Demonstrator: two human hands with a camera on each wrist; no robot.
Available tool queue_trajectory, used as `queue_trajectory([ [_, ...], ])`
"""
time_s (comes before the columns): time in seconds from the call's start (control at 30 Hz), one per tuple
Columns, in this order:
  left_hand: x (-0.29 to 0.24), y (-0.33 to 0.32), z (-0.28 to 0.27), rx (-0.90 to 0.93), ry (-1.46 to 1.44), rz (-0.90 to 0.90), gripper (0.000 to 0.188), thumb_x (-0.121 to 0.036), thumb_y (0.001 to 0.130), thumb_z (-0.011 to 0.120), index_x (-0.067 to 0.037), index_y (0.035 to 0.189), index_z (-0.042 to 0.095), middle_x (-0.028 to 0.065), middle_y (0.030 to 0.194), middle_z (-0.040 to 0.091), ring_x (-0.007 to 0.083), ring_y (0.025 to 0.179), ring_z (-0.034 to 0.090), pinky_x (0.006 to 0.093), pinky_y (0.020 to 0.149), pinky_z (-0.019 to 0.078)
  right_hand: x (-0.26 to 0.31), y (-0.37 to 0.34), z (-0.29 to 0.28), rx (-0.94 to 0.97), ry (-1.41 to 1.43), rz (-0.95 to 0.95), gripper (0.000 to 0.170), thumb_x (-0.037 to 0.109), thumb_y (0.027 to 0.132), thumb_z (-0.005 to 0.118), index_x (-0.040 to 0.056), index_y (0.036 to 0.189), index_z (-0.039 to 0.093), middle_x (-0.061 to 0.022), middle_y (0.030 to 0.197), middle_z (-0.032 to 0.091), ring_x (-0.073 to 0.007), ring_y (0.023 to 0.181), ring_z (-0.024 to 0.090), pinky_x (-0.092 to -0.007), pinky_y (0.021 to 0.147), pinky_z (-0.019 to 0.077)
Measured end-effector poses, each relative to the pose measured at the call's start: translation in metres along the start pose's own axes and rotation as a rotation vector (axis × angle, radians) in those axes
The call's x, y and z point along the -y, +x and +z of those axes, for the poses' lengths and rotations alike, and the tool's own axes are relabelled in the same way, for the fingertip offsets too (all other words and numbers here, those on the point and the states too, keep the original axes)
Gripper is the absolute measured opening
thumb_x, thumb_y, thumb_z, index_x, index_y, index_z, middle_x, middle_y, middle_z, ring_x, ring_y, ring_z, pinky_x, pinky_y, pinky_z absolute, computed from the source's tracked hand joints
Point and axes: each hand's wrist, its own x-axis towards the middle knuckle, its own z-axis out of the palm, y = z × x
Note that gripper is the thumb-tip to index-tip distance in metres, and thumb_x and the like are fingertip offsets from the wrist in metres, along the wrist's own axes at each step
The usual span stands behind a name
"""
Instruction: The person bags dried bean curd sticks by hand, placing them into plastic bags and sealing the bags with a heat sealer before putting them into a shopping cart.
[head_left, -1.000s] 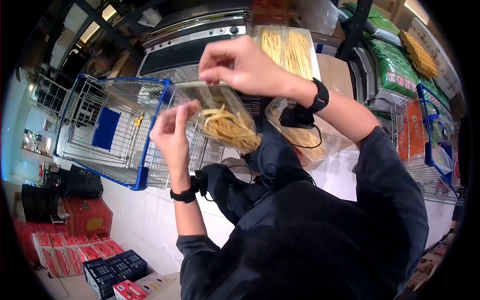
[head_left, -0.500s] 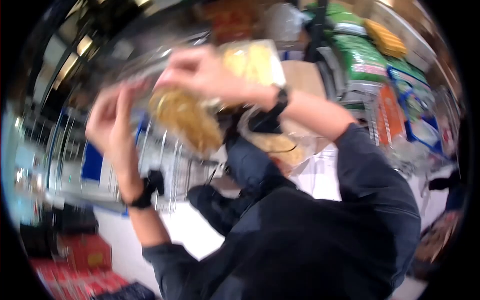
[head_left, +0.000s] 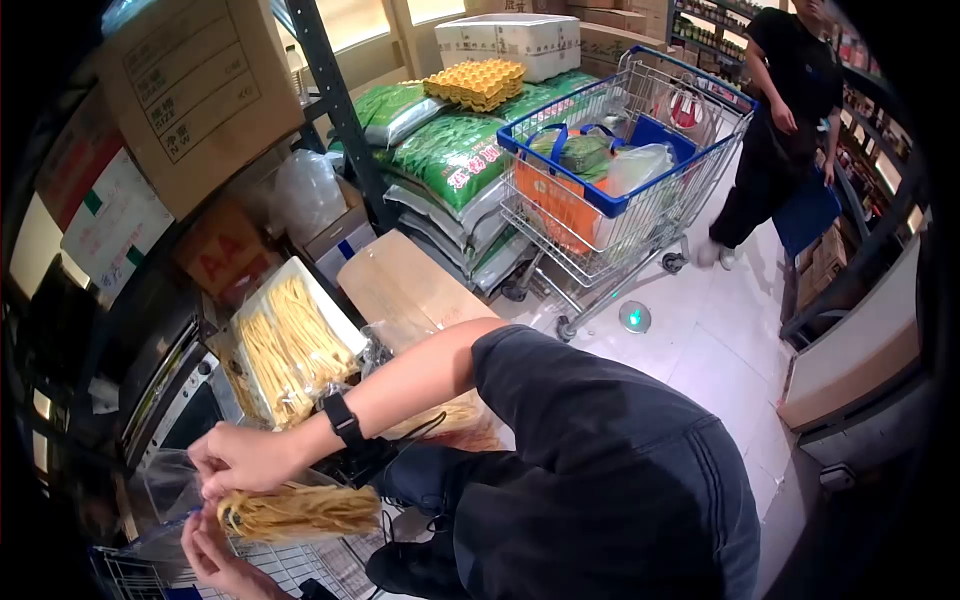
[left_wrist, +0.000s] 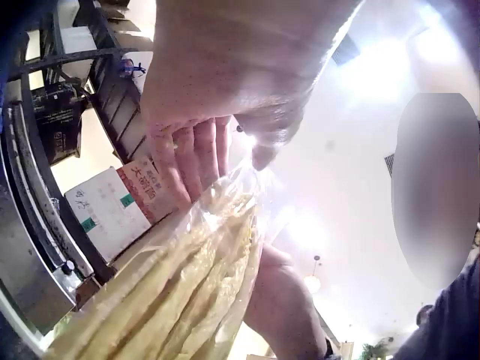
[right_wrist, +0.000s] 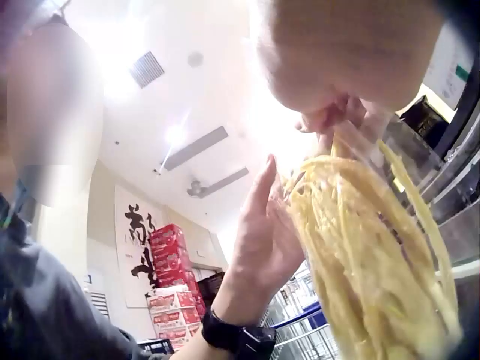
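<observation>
A clear plastic bag of yellow strips (head_left: 310, 512) hangs sideways at the lower left of the head view, its gathered neck between both hands. The right hand (head_left: 245, 458) pinches the bag's neck from above, fingers curled. Just below, the left hand (head_left: 225, 562) holds the same neck between thumb and fingertips. In the left wrist view, the left hand (left_wrist: 217, 97) grips the top of the bag (left_wrist: 180, 277). The right wrist view shows the strips (right_wrist: 367, 247) filling the bag under the right hand (right_wrist: 345, 67).
White trays of yellow strips (head_left: 290, 340) lie beside a flattened carton (head_left: 410, 285). Green sacks (head_left: 450, 165) are stacked behind. A loaded shopping cart (head_left: 600, 200) stands on the floor, and a person in black (head_left: 790, 120) is at the upper right. Another cart (head_left: 290, 565) is below the hands.
The head view has swung rightward, bringing the loaded cart and another person into sight. Both hands, apart one second ago, are now close together at the bag's neck.
</observation>
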Motion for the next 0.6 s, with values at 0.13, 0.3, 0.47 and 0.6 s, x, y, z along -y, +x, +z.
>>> queue_trajectory([
  [0.13, 0.016, -0.018, -0.009, -0.017, 0.095, 0.036, 0.032, -0.023, 0.111, 0.054, 0.008, 0.117, 0.064, 0.0143, 0.108, 0.073, 0.0196, 0.101, 0.07, 0.0326, 0.093, 0.0562, -0.001, -0.012, 0.002, 0.011, -0.052, -0.036, 0.027, 0.012, 0.084, 0.078, -0.0013, 0.074, 0.058, -0.0137, 0.074, 0.071, -0.0205, 0.068, 0.069, -0.0332, 0.059, 0.0505],
  [0.3, 0.011, -0.035, 0.011, -0.168, 0.176, 0.147, 0.031, -0.022, 0.111, 0.055, 0.007, 0.115, 0.067, 0.0165, 0.11, 0.072, 0.0213, 0.098, 0.071, 0.0344, 0.092, 0.0595, 0.013, -0.016, -0.018, 0.172, -0.111, 0.082, 0.022, 0.014, 0.096, 0.074, -0.0026, 0.091, 0.06, -0.0145, 0.093, 0.078, -0.0179, 0.089, 0.076, -0.0314, 0.073, 0.0571],
  [0.47, 0.01, -0.038, 0.029, -0.157, -0.038, 0.135, 0.03, -0.021, 0.108, 0.06, 0.007, 0.099, 0.066, 0.0207, 0.093, 0.076, 0.0289, 0.09, 0.077, 0.0365, 0.087, 0.0604, 0.019, -0.022, -0.02, 0.226, -0.215, 0.12, 0.021, 0.009, 0.097, 0.072, -0.0015, 0.09, 0.056, -0.0165, 0.091, 0.075, -0.0244, 0.092, 0.078, -0.0321, 0.075, 0.0575],
  [0.6, 0.019, -0.037, 0.022, -0.146, -0.084, 0.142, 0.029, -0.021, 0.107, 0.062, 0.006, 0.097, 0.066, 0.0234, 0.094, 0.076, 0.0316, 0.09, 0.077, 0.0404, 0.09, 0.0608, 0.004, -0.019, -0.011, 0.223, -0.132, 0.213, 0.016, 0.007, 0.101, 0.067, -0.0009, 0.091, 0.057, -0.0143, 0.096, 0.076, -0.0182, 0.094, 0.074, -0.0303, 0.081, 0.0586],
])
